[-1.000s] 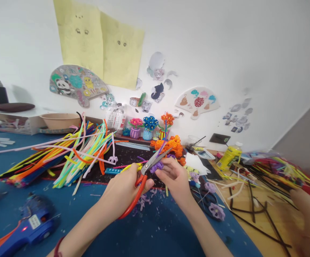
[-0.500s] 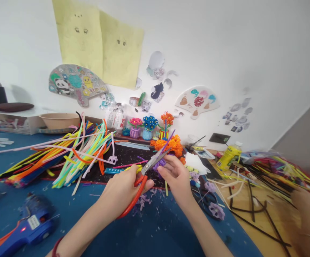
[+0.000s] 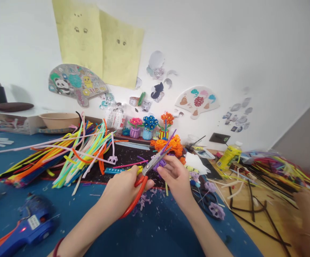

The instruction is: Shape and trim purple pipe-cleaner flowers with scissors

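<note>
My left hand (image 3: 124, 187) is closed around the orange-red handle of a pair of scissors (image 3: 136, 200). Their metal blades point up and to the right, crossing a purple pipe cleaner (image 3: 168, 140) near my right fingertips. My right hand (image 3: 176, 178) pinches a purple pipe-cleaner flower (image 3: 159, 165), partly hidden behind the blades and fingers. Purple fuzz clippings (image 3: 144, 201) lie on the blue mat below. Orange pipe-cleaner flowers (image 3: 168, 142) sit just behind the blades.
Bundles of coloured pipe cleaners (image 3: 87, 153) lie to the left, with a blue glue gun (image 3: 34, 221) nearer me. Finished potted flowers (image 3: 147, 132) stand by the wall. At right are a yellow bottle (image 3: 229, 156), brown strips (image 3: 262, 225) and another person's blurred hand (image 3: 308, 210).
My hands and the scissors stay almost in place; the scissor handles have shifted very slightly. At the far right, the other person's hand has moved a little.
</note>
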A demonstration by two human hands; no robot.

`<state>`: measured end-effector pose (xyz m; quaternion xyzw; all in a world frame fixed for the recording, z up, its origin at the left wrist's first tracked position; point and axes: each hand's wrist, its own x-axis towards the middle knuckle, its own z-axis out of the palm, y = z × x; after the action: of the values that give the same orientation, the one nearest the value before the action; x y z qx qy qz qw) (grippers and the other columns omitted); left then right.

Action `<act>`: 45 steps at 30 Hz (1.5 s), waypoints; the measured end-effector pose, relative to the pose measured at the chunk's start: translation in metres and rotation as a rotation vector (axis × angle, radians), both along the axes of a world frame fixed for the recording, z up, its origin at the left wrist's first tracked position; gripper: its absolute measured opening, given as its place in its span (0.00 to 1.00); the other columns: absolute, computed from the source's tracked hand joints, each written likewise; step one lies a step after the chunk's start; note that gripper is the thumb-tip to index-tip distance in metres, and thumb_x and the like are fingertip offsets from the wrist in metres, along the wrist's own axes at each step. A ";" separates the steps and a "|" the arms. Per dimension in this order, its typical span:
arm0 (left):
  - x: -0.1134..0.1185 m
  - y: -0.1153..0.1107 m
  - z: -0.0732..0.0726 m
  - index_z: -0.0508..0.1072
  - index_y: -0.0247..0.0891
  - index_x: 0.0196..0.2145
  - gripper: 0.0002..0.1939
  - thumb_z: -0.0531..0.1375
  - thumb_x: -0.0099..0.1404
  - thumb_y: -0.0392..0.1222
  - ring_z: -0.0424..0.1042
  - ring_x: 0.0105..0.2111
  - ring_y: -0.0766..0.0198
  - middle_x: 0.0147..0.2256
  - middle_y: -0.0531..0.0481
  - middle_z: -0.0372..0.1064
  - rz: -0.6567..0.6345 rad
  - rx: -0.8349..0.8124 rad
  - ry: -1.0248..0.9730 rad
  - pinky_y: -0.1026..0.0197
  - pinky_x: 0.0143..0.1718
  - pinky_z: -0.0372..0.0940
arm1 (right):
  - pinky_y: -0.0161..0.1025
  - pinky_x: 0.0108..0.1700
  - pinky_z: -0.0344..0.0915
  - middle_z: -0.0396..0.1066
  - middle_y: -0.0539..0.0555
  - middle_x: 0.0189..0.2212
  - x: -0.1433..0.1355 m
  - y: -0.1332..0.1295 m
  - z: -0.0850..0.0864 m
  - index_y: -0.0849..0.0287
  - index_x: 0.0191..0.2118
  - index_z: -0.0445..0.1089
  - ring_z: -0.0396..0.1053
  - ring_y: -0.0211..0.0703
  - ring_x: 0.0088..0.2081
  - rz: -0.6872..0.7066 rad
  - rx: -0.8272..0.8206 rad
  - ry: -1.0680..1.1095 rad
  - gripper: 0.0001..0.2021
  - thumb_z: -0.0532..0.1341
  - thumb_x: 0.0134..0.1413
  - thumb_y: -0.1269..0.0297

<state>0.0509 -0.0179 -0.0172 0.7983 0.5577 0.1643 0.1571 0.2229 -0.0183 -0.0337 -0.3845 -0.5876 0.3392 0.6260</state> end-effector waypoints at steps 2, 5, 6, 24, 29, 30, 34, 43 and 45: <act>0.000 0.000 -0.001 0.58 0.43 0.31 0.15 0.48 0.63 0.57 0.75 0.32 0.51 0.30 0.48 0.74 -0.005 0.000 -0.017 0.62 0.25 0.54 | 0.43 0.46 0.71 0.75 0.54 0.37 0.000 0.000 -0.001 0.56 0.40 0.70 0.74 0.47 0.41 0.022 0.000 -0.004 0.12 0.67 0.48 0.60; 0.000 0.000 0.000 0.57 0.43 0.29 0.15 0.47 0.64 0.56 0.75 0.32 0.49 0.28 0.46 0.73 -0.015 0.007 -0.006 0.61 0.25 0.54 | 0.42 0.45 0.71 0.76 0.53 0.34 -0.001 0.000 -0.001 0.55 0.39 0.70 0.75 0.46 0.40 0.048 -0.002 -0.002 0.12 0.67 0.48 0.61; 0.001 0.001 -0.001 0.57 0.43 0.29 0.16 0.47 0.64 0.56 0.75 0.32 0.48 0.28 0.46 0.73 -0.017 0.008 0.001 0.61 0.25 0.54 | 0.42 0.45 0.71 0.76 0.52 0.33 -0.001 0.000 -0.001 0.55 0.39 0.70 0.75 0.46 0.40 0.048 -0.004 0.000 0.11 0.67 0.48 0.61; 0.002 0.002 -0.016 0.52 0.44 0.30 0.15 0.46 0.64 0.57 0.69 0.27 0.59 0.27 0.53 0.68 -0.073 0.012 -0.230 0.62 0.25 0.55 | 0.41 0.42 0.72 0.76 0.52 0.34 -0.002 0.000 0.000 0.55 0.40 0.70 0.75 0.44 0.38 0.111 -0.002 -0.060 0.11 0.66 0.49 0.61; 0.005 0.004 -0.016 0.53 0.43 0.28 0.14 0.47 0.64 0.55 0.67 0.24 0.61 0.24 0.54 0.65 -0.080 -0.029 -0.262 0.61 0.25 0.54 | 0.40 0.42 0.72 0.76 0.53 0.34 -0.001 0.001 0.000 0.56 0.40 0.71 0.75 0.45 0.38 0.116 -0.004 -0.090 0.11 0.66 0.49 0.61; 0.005 0.004 -0.016 0.53 0.43 0.28 0.14 0.47 0.64 0.55 0.67 0.23 0.61 0.23 0.54 0.65 -0.078 -0.031 -0.267 0.61 0.25 0.54 | 0.40 0.42 0.72 0.76 0.52 0.33 -0.001 0.001 0.000 0.56 0.40 0.71 0.75 0.45 0.38 0.113 -0.001 -0.094 0.11 0.66 0.49 0.61; 0.004 0.001 -0.020 0.57 0.43 0.29 0.16 0.49 0.63 0.58 0.67 0.23 0.62 0.23 0.54 0.66 -0.046 -0.016 -0.340 0.62 0.25 0.56 | 0.40 0.41 0.72 0.76 0.52 0.34 -0.001 0.001 0.000 0.56 0.41 0.71 0.75 0.45 0.37 0.095 0.023 -0.120 0.11 0.65 0.50 0.62; 0.008 0.005 -0.031 0.60 0.43 0.31 0.17 0.51 0.62 0.60 0.69 0.24 0.63 0.23 0.55 0.67 -0.049 -0.050 -0.536 0.62 0.26 0.62 | 0.40 0.39 0.73 0.77 0.53 0.34 0.000 0.001 0.000 0.56 0.41 0.71 0.75 0.45 0.37 0.088 0.032 -0.153 0.11 0.65 0.50 0.62; 0.008 0.005 -0.033 0.61 0.43 0.31 0.18 0.50 0.62 0.60 0.70 0.25 0.62 0.23 0.54 0.68 -0.020 -0.058 -0.529 0.62 0.26 0.63 | 0.40 0.40 0.73 0.76 0.53 0.34 0.000 0.001 0.000 0.56 0.41 0.71 0.75 0.45 0.37 0.091 0.036 -0.151 0.11 0.65 0.50 0.62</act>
<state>0.0588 -0.0125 -0.0503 0.7283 0.4936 0.3495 0.3220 0.2229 -0.0176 -0.0336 -0.3707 -0.6558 0.3269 0.5706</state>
